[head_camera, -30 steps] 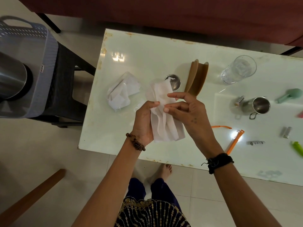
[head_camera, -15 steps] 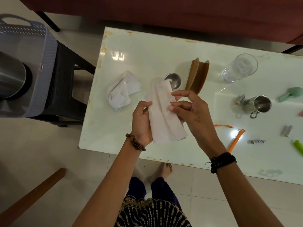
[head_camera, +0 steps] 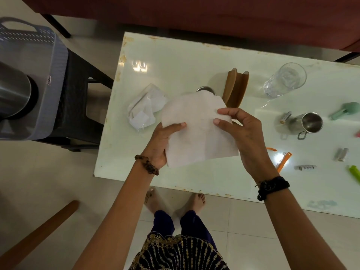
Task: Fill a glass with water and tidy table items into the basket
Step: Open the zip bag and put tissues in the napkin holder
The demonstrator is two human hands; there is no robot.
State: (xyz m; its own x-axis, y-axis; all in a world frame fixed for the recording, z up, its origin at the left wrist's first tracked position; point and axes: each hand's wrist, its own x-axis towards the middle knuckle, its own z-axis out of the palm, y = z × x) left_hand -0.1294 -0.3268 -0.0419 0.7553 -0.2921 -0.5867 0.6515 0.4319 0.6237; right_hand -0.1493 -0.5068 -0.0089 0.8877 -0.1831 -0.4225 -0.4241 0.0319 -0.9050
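While unfolding: white tissue [head_camera: 196, 129] now spread wider than a moment ago.
Left hand [head_camera: 162, 145]: pinching its left edge.
Right hand [head_camera: 241, 133]: pinching its right edge.
Meaning: basket [head_camera: 56, 78], upper left, still waits.

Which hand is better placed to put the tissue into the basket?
Probably the left hand: it already grips the tissue, and the basket stands on that side, off the table's left end. The right hand is farther away.

I see a white desk [head_camera: 175, 61] on pale floor tiles [head_camera: 48, 182], with a dark red sofa [head_camera: 194, 16] behind it.
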